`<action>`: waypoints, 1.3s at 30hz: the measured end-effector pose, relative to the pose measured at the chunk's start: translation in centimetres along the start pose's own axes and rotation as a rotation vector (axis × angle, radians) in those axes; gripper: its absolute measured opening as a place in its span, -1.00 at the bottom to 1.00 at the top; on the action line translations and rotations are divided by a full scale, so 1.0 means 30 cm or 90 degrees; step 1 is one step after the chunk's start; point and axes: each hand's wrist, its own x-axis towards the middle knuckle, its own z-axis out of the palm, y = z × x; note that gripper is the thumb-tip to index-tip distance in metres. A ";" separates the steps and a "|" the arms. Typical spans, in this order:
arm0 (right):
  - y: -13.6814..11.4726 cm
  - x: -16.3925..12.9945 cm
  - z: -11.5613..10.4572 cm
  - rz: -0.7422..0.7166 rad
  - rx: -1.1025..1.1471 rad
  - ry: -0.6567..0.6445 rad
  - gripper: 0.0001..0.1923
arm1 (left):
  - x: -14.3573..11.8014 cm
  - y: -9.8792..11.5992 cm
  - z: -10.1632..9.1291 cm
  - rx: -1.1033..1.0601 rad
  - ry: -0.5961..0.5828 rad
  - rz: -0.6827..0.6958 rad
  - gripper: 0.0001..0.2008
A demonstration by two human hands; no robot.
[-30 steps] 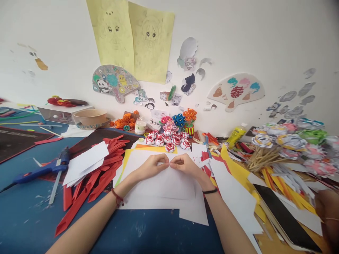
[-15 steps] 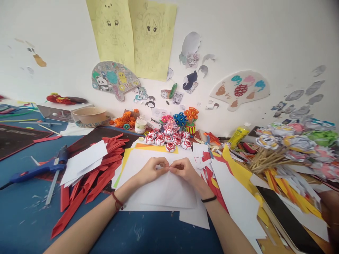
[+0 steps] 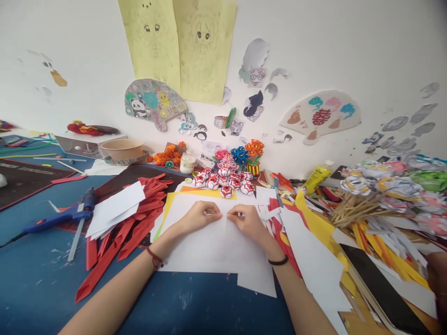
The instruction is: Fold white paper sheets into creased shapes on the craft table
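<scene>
A stack of white paper sheets (image 3: 206, 256) lies in front of me on the blue table. Over its upper part, my left hand (image 3: 202, 216) is closed in a pinch, thumb against fingertips, apparently on the top white sheet. My right hand (image 3: 246, 221) pinches the same way just to the right, a small gap separating the two hands. The sheet looks slightly creased below that gap. Exactly where the fingertips grip the paper is hard to see. Red-and-white paper flowers (image 3: 226, 190) sit just beyond my hands.
Folded red paper strips (image 3: 129, 232), white paper pieces (image 3: 117, 207) and a blue glue gun (image 3: 75, 213) lie left. Right are white offcuts (image 3: 312, 251), a phone (image 3: 382, 288) and paper flowers on sticks (image 3: 352, 204). A beige bowl (image 3: 122, 151) stands behind left.
My hands have moved slightly apart; their fingertips were nearly touching before. The paper under them has flattened out somewhat. The view has shifted a little.
</scene>
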 end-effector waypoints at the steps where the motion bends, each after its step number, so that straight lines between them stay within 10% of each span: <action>1: 0.004 0.000 0.001 -0.016 -0.075 0.015 -0.85 | 0.004 -0.013 -0.003 0.024 0.006 -0.014 -0.68; 7: 0.034 -0.010 0.056 0.000 -0.406 0.084 -0.81 | 0.013 -0.051 0.035 0.201 0.123 -0.075 -0.76; 13: 0.075 -0.013 0.101 -0.024 -0.317 0.070 -0.44 | 0.001 -0.029 0.042 0.363 0.162 -0.135 -0.77; 39: 0.115 -0.020 0.110 0.067 -0.330 0.079 -0.33 | 0.010 -0.025 -0.006 0.327 0.077 -0.193 -0.74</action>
